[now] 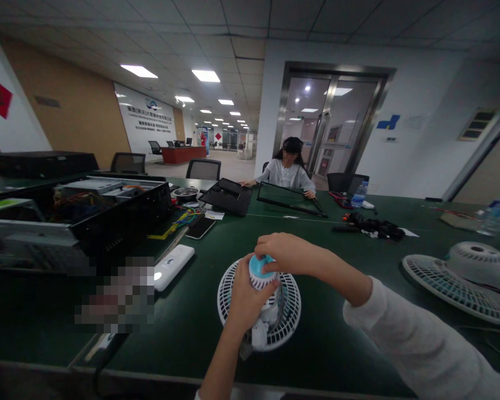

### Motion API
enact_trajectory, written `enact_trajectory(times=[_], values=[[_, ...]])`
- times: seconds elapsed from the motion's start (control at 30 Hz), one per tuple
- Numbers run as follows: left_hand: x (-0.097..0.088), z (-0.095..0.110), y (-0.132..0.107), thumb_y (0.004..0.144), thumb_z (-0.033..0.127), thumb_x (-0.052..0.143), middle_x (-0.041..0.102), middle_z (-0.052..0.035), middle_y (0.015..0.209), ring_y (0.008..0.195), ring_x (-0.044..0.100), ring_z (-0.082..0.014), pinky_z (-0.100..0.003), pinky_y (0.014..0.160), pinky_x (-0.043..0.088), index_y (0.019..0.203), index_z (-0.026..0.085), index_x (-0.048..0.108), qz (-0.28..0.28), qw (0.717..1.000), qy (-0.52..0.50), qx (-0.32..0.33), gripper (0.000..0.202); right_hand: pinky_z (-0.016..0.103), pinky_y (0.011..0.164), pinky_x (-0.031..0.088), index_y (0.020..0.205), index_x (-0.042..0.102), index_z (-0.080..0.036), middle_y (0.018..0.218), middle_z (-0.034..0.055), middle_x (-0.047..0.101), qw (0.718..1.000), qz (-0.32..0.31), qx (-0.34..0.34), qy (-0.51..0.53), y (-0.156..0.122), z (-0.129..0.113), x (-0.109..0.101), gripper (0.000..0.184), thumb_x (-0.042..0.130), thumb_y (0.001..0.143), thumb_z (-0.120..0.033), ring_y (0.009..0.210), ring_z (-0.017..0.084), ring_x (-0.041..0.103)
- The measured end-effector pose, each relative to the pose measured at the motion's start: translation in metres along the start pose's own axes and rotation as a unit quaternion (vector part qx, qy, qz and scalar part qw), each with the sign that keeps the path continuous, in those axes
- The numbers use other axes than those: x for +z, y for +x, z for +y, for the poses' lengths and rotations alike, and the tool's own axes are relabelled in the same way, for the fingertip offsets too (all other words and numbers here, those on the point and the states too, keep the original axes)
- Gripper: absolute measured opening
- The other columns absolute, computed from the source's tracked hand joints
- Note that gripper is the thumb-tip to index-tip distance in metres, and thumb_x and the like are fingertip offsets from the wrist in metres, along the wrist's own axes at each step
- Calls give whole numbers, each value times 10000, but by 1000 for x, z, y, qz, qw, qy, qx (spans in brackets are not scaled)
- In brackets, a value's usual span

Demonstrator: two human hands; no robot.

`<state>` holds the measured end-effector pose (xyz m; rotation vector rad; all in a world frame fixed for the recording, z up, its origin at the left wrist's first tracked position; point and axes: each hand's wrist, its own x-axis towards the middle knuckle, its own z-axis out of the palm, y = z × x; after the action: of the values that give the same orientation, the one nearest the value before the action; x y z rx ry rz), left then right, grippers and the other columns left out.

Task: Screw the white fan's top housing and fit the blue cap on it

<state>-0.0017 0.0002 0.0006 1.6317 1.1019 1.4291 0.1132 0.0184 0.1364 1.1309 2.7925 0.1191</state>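
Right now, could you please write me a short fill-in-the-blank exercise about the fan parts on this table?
1. The right hand closes on the fan's ____ cap.
2. The left hand grips the motor housing, which stands on a white grille lying on the ____ table.
3. A second grille lies on the table to the ____ of both hands.

Missing words: blue; green; right.

Open-plan office under recessed ceiling lights [205, 75], with dark green tables [233, 236], black chairs [203, 168], wood-panelled wall [79, 111] and steel-framed glass doors [329, 122].
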Motion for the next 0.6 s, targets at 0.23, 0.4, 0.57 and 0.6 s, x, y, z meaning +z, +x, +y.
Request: enact_trajectory(times=[0.23, 0.4, 0.57, 0.6], values=[[-2, 4, -1, 680, 284, 668, 549, -76, 1120, 1027, 536, -258, -411, 873, 408, 1161, 211, 435, -13, 1000, -9, -26, 539, 318, 613, 441, 977, 577, -118, 826, 131, 661, 994, 24, 100, -38, 9, -17, 13, 209, 449, 847, -220, 763, 257, 634], [-1, 1, -1, 673, 271, 678, 545, -66, 1136, 1068, 512, -256, -413, 913, 380, 1146, 213, 441, -3, 1000, -5, -5, 532, 327, 568, 444, 1102, 484, -83, 764, 151, 661, 982, 50, 177, -31, 12, -27, 19, 280, 398, 855, -183, 714, 281, 646], [0, -1, -1, 679, 256, 671, 551, -57, 1099, 1033, 530, -241, -397, 896, 391, 1129, 213, 450, -4, 1000, -3, 3, 503, 279, 636, 437, 1055, 568, -186, 860, 83, 655, 994, 34, 104, 17, -2, -7, 7, 241, 408, 884, -241, 770, 201, 627], [-1, -1, -1, 679, 260, 672, 550, -57, 1097, 1031, 530, -241, -395, 893, 391, 1131, 213, 450, -4, 1000, 0, 1, 505, 269, 676, 433, 1065, 581, -208, 906, 67, 646, 996, 26, 75, 28, -5, -2, 4, 240, 442, 870, -212, 813, 183, 616]])
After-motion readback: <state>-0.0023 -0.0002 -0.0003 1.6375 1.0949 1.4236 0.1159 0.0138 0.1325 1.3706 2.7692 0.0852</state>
